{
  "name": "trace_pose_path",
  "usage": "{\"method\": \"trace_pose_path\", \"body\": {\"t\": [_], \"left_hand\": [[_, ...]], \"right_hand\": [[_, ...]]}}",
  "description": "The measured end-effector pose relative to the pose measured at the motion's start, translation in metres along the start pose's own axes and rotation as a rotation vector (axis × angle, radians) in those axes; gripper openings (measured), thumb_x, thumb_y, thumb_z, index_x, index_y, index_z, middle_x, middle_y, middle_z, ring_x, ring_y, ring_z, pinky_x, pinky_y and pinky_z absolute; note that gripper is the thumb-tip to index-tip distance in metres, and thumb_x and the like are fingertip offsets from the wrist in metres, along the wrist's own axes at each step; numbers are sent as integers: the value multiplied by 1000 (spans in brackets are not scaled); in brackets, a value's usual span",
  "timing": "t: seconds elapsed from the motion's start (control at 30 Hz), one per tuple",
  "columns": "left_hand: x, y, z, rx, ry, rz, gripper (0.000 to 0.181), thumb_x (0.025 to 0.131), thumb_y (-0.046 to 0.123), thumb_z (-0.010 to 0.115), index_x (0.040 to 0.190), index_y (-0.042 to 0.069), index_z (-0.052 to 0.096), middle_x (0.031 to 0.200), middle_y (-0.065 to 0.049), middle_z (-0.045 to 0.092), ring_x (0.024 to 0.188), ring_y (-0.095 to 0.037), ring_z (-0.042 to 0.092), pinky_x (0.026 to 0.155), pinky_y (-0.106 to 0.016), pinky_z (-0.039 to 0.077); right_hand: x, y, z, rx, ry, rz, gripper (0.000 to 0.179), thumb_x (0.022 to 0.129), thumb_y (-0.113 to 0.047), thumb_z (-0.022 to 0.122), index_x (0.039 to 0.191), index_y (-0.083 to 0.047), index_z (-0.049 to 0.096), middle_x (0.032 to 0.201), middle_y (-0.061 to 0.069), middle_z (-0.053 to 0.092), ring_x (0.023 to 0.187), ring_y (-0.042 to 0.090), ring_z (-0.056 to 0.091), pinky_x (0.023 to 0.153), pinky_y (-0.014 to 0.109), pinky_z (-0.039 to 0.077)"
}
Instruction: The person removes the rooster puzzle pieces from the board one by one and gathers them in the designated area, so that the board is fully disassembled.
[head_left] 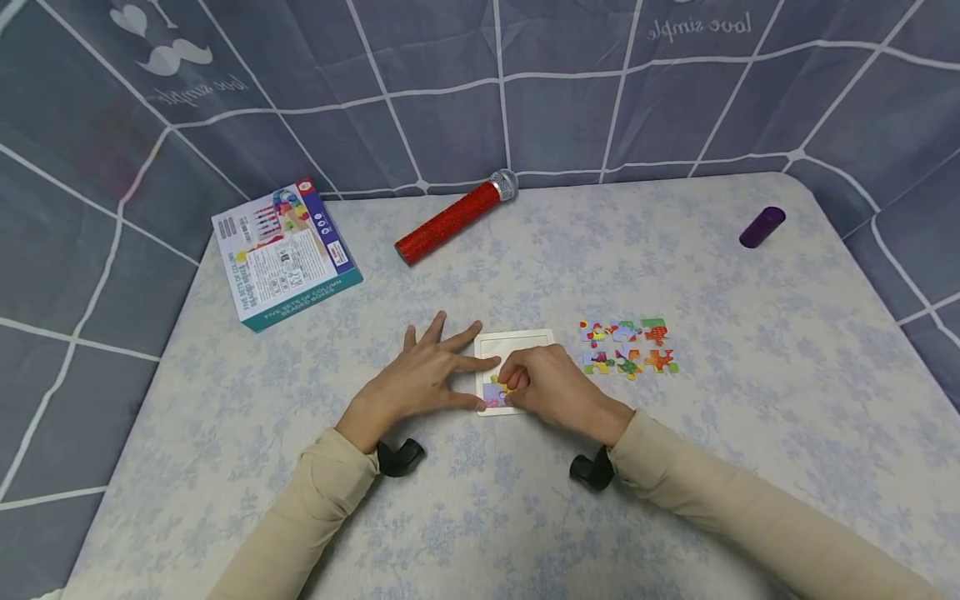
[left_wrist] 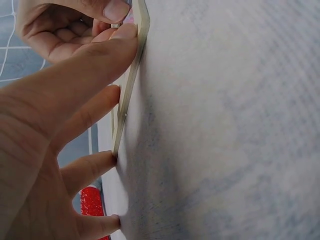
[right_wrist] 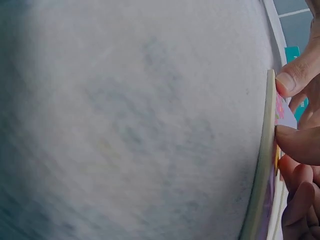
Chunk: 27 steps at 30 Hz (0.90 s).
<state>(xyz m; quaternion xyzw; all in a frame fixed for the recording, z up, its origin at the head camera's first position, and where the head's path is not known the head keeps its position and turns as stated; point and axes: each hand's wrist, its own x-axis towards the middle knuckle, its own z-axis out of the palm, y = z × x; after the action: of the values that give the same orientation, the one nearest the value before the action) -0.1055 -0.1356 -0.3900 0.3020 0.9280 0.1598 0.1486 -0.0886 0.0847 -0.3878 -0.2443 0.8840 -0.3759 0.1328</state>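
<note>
A small white puzzle tray (head_left: 525, 336) lies flat between the two hands. In its near left corner sits a lilac puzzle piece (head_left: 492, 398) with a pink flower and some yellow. My left hand (head_left: 423, 372) is spread beside the tray, its thumb and index fingertips resting on the left border. Over the near part of the tray is my right hand (head_left: 558, 387), fingers curled, thumb and index finger pinching a puzzle piece low against the tray. Most of that piece is hidden under the fingers. The right wrist view shows the right thumb (right_wrist: 300, 145) at the tray's near rim (right_wrist: 265, 140).
Several loose puzzle pieces (head_left: 656, 332) lie in two rows right of the tray. A red glittery microphone (head_left: 450, 222) lies behind, with a bead-set box (head_left: 288, 254) at the back left. A purple cylinder (head_left: 762, 227) lies at the back right, near the tiled-pattern curtain (head_left: 570, 108).
</note>
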Motion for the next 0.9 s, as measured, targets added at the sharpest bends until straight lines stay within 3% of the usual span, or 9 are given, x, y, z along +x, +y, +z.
{"method": "trace_pose_path", "body": {"t": [0.2,0.4,0.6,0.9], "left_hand": [[0,0,1,3,1,5,61,80,52,76,136,33,60,160,-4,28,143,-53,7,100,-80,12],[0,0,1,-3,0,1,61,80,51,76,136,34,60,160,-4,27,143,-53,7,100,-80,12],[0,0,0,-2,-1,4,63,80,52,76,137,34,58,160,-6,27,143,-54,8,100,-80,12],[1,0,1,-7,5,1,66,78,52,77,138,33,58,160,-6,28,143,-54,9,100,-80,11]], "right_hand": [[-2,5,-1,176,-5,26,3,86,-2,71,86,-5,72,74,-5,67,66,6,62,63,25,52],[-3,8,-3,289,12,76,3,86,-10,75,86,-7,73,76,-5,69,69,12,65,64,28,51],[-13,15,-9,324,10,108,4,87,-14,75,86,-10,75,78,-4,71,72,17,66,65,29,50],[-38,39,-28,265,53,238,4,85,-17,77,87,-14,76,79,-3,71,76,16,65,69,28,48]]}}
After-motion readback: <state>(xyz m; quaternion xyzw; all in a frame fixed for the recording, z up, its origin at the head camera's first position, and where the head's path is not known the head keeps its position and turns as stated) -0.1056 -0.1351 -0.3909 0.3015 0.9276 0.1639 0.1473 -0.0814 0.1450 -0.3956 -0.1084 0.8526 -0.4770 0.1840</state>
